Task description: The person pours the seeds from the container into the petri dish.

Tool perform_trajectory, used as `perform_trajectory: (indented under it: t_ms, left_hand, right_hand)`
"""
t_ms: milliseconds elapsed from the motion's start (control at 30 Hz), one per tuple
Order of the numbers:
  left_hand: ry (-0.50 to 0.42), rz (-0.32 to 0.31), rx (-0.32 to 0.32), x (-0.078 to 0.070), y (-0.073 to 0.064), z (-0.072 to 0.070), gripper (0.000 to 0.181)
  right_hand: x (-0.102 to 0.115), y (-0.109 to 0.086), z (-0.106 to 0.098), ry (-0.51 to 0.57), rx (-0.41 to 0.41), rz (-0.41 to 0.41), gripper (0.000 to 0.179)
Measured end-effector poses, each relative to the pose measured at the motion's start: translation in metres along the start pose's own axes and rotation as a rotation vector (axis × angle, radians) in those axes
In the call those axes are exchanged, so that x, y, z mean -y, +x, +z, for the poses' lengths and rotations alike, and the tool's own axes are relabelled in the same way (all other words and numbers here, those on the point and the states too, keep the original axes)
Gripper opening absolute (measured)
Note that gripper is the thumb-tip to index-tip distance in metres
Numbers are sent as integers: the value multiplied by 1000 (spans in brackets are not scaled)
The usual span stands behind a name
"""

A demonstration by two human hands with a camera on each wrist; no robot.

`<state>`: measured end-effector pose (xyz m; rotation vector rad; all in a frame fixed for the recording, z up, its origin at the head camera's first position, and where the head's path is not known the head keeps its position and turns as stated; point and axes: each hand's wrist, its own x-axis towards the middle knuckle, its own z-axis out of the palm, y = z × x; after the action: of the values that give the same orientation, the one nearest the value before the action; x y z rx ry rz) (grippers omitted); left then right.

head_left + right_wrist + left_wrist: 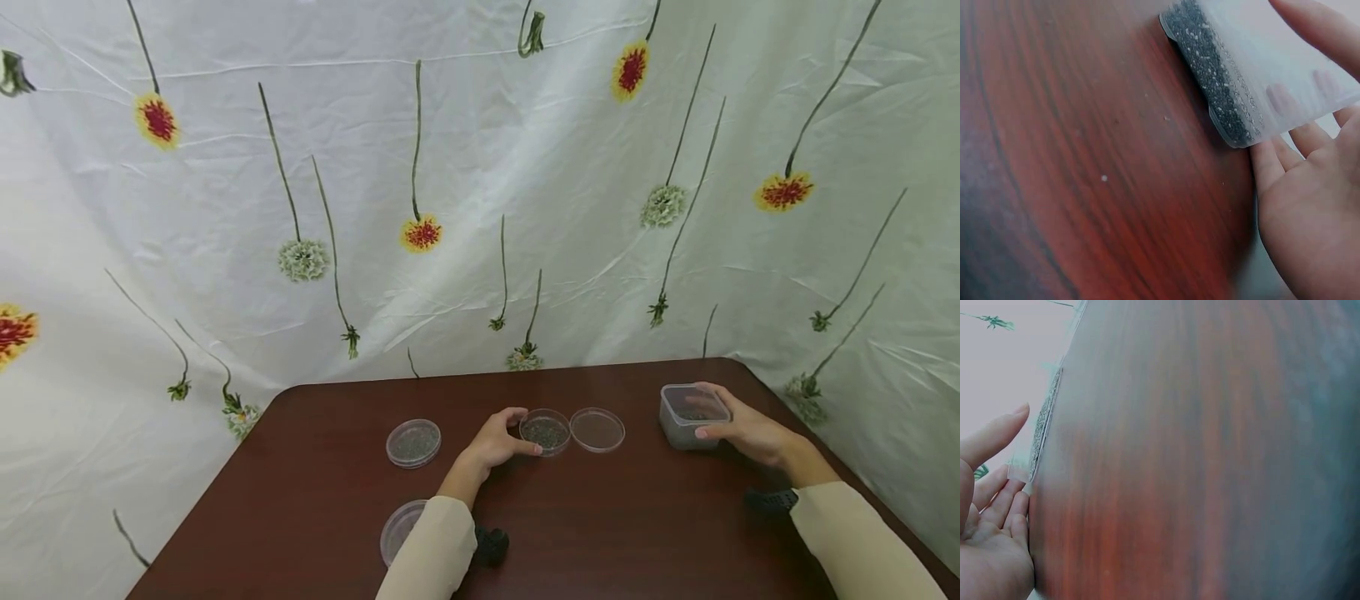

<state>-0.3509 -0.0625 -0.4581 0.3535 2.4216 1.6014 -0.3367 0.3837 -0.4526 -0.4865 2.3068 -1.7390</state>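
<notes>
My left hand [491, 442] holds a clear round petri dish [555, 452] from its left side, the thumb at its near rim and the fingers round the far left. Small dark grey granules cover the bottom of the dish. In the left wrist view, the fingers [1004, 503] touch the dish's edge. Just right of the dish lies a clear round lid [597, 430]. With thumb and fingers on opposite sides, my right hand [750, 429] grips a clear square plastic container [678, 435]. Dark granules [1210, 72] form a layer at its bottom, seen in the right wrist view.
A covered petri dish with granules [414, 443] stands on the dark brown table [322, 500], left of my left hand. Another round dish [399, 529] is partly hidden by the left sleeve. Behind the table hangs a flower-printed white cloth [465, 167].
</notes>
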Motion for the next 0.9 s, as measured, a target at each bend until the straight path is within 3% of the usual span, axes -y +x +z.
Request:
perform_trajectory:
  t_ms: [567,900]
  left_hand:
    - [11,9,2,0,0,4,71]
    - [6,-11,-7,-1,0,1,71]
  right_hand:
    - [18,-1,-7,-48,56,72,110]
    - [51,2,-19,-139,-30,22,96]
